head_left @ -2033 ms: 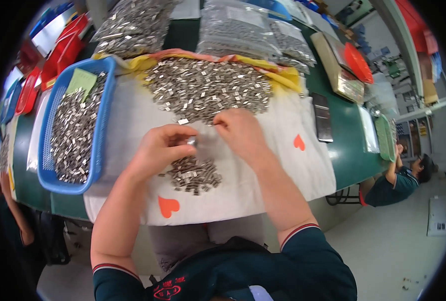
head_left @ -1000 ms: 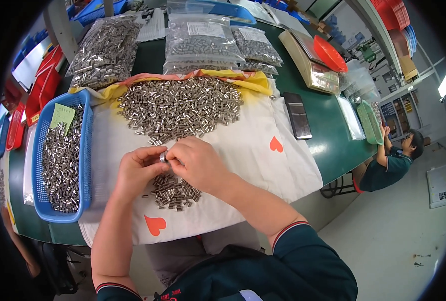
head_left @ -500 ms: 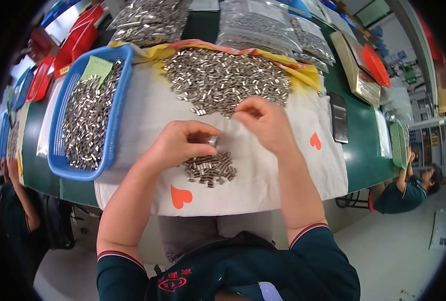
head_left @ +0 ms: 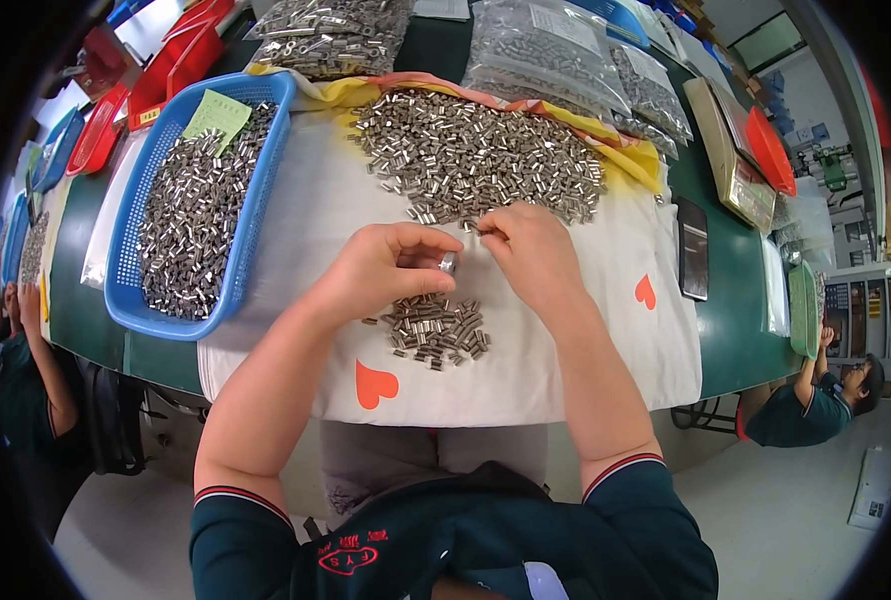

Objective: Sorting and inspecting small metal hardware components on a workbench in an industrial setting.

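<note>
Pinched between the thumb and fingers of my left hand (head_left: pixel 380 268) is a shiny small metal cylinder (head_left: pixel 448 263). My right hand (head_left: pixel 530 250) is closed at the fingertips, just to the right of it and beside the near edge of a large heap of small metal cylinders (head_left: pixel 475 150). What sits in those right fingertips, if anything, is too small to make out. Below both hands, a smaller pile of the same cylinders (head_left: pixel 435 332) lies on a white cloth (head_left: pixel 525 375) with red hearts.
A blue basket (head_left: pixel 115 285) full of metal cylinders and a green note stands on the left. Clear bags of metal parts (head_left: pixel 545 50) lie behind the heap. At the right are a dark phone (head_left: pixel 692 250) and a red tray (head_left: pixel 770 150). Other people sit at both sides.
My right hand has come closer to my left, its fingertips now pressed together by the heap's near edge. The left hand still grips its cylinder. The whole view has shifted slightly.
</note>
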Demonstrator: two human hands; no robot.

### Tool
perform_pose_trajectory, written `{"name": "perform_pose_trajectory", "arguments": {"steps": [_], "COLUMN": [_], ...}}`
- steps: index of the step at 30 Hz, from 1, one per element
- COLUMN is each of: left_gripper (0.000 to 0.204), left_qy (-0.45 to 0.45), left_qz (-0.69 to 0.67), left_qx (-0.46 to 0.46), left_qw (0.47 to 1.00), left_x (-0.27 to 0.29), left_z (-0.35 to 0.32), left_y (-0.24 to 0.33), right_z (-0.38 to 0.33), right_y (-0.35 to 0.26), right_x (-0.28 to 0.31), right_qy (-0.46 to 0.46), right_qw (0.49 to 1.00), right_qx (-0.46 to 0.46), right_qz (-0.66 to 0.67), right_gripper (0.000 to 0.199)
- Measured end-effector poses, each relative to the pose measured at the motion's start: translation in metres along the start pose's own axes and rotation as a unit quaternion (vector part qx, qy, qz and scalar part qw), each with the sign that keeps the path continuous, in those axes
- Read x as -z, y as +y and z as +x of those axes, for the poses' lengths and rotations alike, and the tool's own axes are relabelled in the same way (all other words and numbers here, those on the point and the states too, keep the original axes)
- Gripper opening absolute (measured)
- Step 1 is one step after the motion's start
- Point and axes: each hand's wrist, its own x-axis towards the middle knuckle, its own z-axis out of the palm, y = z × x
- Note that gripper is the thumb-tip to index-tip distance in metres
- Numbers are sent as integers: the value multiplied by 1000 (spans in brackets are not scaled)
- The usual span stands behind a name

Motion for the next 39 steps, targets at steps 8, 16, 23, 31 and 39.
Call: {"name": "perform_pose_trajectory", "arguments": {"steps": [8, 16, 23, 31, 39], "left_gripper": [34, 34, 33, 35, 34], "left_qy": [14, 27, 67, 18, 3], "left_qz": [-7, -41, 23, -25, 125], "left_qx": [-6, -20, -18, -13, -30], "left_qw": [1000, 999, 997, 999, 992], "left_x": [0, 4, 1, 0, -7], "left_z": [2, 1, 3, 0, -3], "left_y": [0, 0, -6, -6, 10], "right_z": [-1, -8, -11, -5, 3], "right_y": [-7, -28, -33, -19, -12], "right_x": [0, 10, -3, 15, -12], "right_qy": [34, -19, 85, -47, 44], "right_qw": [999, 949, 985, 950, 992], "right_qx": [21, 1, 110, -36, -39], "right_qz": [32, 313, 99, 306, 114], "right_gripper": [7, 8, 10, 12, 8]}}
